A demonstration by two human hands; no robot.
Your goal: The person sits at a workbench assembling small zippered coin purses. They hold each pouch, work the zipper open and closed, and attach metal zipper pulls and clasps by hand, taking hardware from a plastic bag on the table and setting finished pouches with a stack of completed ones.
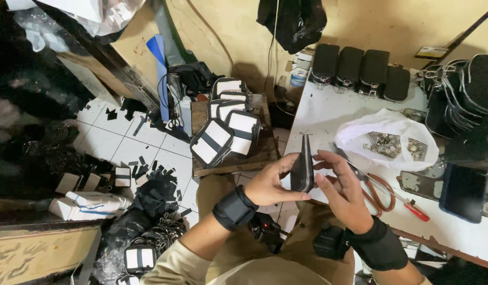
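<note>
Right now I have both hands, left hand and right hand, grasping 1 black pouch upright, just off the white table edge. Scissors lie close right, perhaps touching my fingers; open room sits below.

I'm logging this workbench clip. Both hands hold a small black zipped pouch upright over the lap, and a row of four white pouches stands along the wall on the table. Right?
Not quite. The head view shows the four pouches by the wall are black, not white. The rest holds: the left hand and right hand hold the black zipped pouch upright, beside the table.
</note>
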